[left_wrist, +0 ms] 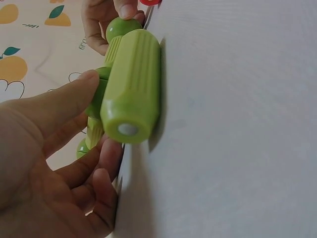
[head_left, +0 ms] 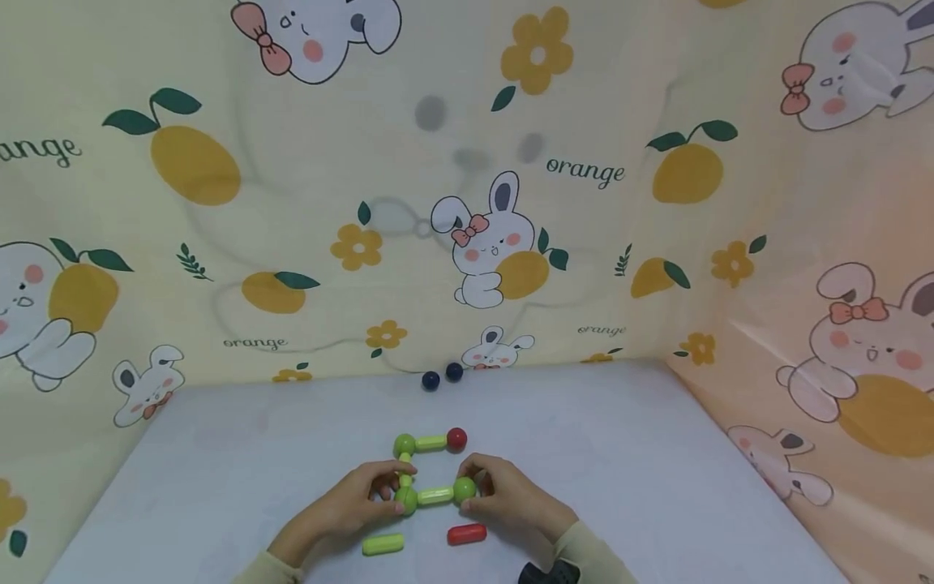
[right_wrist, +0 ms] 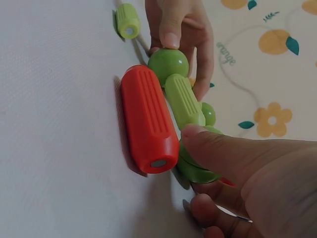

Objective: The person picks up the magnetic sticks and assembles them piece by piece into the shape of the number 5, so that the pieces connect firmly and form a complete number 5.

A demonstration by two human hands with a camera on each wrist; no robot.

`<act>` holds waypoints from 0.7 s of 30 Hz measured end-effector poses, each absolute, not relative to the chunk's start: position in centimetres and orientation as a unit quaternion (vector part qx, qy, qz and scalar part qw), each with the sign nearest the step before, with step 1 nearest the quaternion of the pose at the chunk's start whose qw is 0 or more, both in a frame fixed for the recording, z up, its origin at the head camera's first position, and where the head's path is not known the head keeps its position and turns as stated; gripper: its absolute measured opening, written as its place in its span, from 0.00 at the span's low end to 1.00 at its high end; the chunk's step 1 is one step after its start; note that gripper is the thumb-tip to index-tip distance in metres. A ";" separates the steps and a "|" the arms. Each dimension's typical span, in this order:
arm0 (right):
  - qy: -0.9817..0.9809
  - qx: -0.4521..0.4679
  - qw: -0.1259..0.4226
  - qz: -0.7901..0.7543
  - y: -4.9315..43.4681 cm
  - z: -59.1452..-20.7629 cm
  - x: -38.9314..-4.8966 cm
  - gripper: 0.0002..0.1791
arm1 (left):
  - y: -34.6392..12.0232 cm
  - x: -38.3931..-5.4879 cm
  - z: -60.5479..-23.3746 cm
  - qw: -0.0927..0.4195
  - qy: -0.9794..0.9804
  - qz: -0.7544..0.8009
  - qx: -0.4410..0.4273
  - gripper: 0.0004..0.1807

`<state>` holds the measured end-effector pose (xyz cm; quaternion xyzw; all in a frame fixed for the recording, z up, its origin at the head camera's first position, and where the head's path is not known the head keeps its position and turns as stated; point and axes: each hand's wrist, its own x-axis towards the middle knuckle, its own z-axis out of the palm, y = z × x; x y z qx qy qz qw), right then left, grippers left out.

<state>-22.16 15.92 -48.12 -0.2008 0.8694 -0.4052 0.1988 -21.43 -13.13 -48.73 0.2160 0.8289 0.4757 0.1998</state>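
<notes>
On the white table, green balls and light-green rods are joined into a three-sided shape, open on the right. My left hand (head_left: pixel 360 496) grips the near-left green ball (head_left: pixel 406 500), its fingers beside the left rod (head_left: pixel 404 470). With thumb and fingers my right hand (head_left: pixel 507 492) pinches the near-right green ball (head_left: pixel 464 488). A light-green rod (head_left: pixel 435 495) links those two balls. The far side has a green ball (head_left: pixel 404 444), a rod (head_left: pixel 430 443) and a red ball (head_left: pixel 456 440). Silvery discs show on the ends of the loose rods in the wrist views.
A loose light-green rod (head_left: pixel 383 544) lies near my left hand, and a loose red rod (head_left: pixel 467 534) lies nearer my right. Two dark balls (head_left: pixel 430 380) sit at the table's back edge, against the patterned cloth (head_left: pixel 306 178). A black object (head_left: pixel 549 573) shows at my right sleeve.
</notes>
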 end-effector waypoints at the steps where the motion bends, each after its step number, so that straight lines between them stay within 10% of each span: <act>1: 0.870 -0.198 0.200 -0.405 15.9 -48.1 -22.2 0.15 | -13.2 -21.4 -48.8 0.199 0.829 0.477 0.215 0.28; 21: 0.899 -0.157 0.139 -0.384 15.0 -49.2 -22.1 0.20 | -12.8 -21.3 -48.9 0.186 0.851 0.458 0.177 0.29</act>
